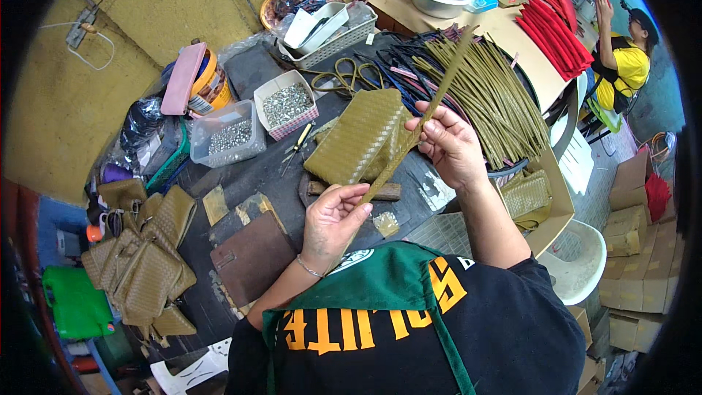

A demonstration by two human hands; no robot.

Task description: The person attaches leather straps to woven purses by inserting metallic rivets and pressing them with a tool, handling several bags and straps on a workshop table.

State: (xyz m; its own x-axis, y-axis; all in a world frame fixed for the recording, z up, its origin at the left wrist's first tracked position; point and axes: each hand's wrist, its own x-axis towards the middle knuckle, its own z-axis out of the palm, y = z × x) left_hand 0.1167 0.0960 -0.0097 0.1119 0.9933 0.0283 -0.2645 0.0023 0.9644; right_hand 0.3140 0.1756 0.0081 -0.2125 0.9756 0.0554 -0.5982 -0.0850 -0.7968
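A long olive strap (409, 140) runs slantwise between my two hands. My left hand (335, 212) pinches its lower end, and my right hand (450, 143) grips it further up, its free end pointing away from me. Just beyond lie woven olive pieces (358, 135), partly behind the strap. A hammer with a wooden handle (387, 192) rests on the table in front of my hands. To the right, a large bundle of olive strips (490, 95) fans out over darker ones. An awl-like tool with a yellow handle (301, 137) lies left of the woven pieces.
A clear tub (228, 157) and a white-pink basket (296, 126) hold small metal parts. Large scissors (344, 75) lie behind. Woven olive pouches (146, 263) pile up at left, near a brown flat panel (252, 257). A white chair (578, 263) stands right; a person in yellow (629, 66) works beyond.
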